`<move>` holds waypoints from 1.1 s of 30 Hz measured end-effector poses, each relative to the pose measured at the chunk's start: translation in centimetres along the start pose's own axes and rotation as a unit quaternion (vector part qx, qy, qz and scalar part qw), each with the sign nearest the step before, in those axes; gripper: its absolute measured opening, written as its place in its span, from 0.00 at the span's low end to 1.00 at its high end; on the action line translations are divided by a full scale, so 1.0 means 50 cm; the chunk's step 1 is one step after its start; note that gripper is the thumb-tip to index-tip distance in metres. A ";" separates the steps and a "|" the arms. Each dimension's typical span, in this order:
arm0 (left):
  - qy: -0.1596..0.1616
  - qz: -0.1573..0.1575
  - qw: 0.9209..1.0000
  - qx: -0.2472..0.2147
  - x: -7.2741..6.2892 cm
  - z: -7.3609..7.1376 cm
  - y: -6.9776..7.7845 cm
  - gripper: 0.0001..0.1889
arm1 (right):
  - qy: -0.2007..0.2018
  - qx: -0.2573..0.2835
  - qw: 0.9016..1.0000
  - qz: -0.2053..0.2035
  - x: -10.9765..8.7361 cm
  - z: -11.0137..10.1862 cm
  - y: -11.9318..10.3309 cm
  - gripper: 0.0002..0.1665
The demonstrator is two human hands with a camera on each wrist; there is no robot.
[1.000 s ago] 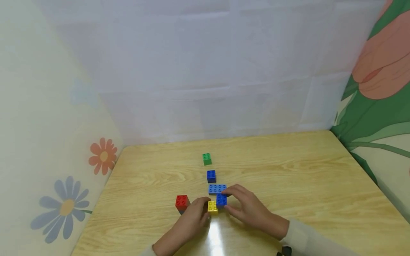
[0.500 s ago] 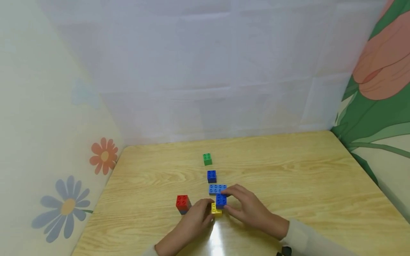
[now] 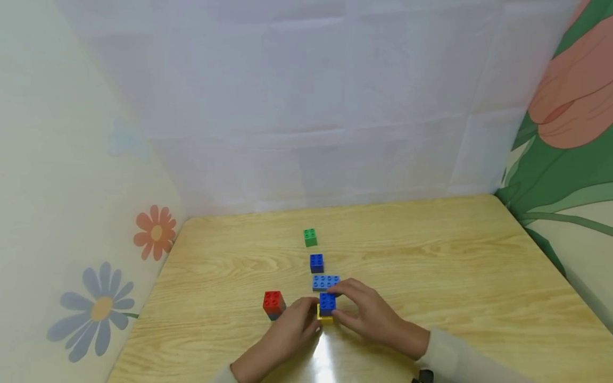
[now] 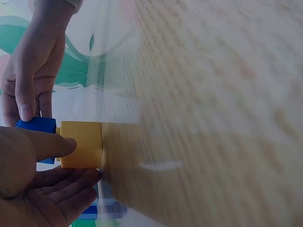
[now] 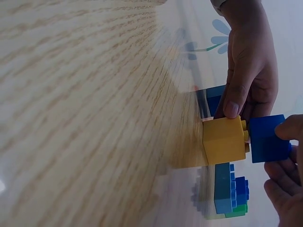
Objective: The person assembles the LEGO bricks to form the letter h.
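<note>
My left hand [image 3: 291,325] holds a yellow toy building block [image 5: 223,143] low on the table, thumb on one side and fingers on the other. Between the thumb and fingers of my right hand [image 3: 367,315] is a dark blue block [image 5: 267,140] with four studs on top. In the right wrist view a narrow gap shows between the blue block's underside and the yellow studs. From the head view the blue block covers most of the yellow one. Beside my left hand stands a stack with a red block [image 3: 273,301] on top and blue below.
Beyond the hands, a light blue long block [image 3: 325,282], a dark blue block [image 3: 316,263] and a green block [image 3: 310,237] form a rough line on the wooden table [image 3: 421,250]. A white sheet [image 3: 306,106] hangs behind.
The yellow block has shifted slightly right with my left hand. My right hand has brought the blue block slightly left, from beside the yellow block to over it.
</note>
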State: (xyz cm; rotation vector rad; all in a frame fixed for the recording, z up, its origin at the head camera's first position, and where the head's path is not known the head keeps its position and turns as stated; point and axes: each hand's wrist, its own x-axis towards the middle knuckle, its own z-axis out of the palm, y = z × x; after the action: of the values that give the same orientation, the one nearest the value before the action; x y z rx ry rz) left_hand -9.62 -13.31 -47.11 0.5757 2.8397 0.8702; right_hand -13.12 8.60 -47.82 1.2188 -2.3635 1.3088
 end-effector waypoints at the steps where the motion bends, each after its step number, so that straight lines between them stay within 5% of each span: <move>1: -0.002 0.001 1.000 0.000 0.000 -0.001 0.000 0.21 | 0.000 0.000 1.000 -0.001 0.000 0.001 0.000 0.25; 22: -0.018 -0.004 1.000 -0.011 0.001 -0.007 0.003 0.21 | -0.012 0.009 1.000 -0.015 0.004 0.005 0.002 0.25; 33: -0.010 0.003 1.000 -0.009 0.002 -0.005 -0.001 0.21 | -0.022 0.012 1.000 0.011 0.002 0.008 0.005 0.23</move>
State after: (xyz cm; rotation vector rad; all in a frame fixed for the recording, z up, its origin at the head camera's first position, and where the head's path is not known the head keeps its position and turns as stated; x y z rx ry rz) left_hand -9.76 -13.42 -46.94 0.5881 2.8109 0.8837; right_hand -13.28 8.30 -48.15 1.2425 -2.4052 1.3338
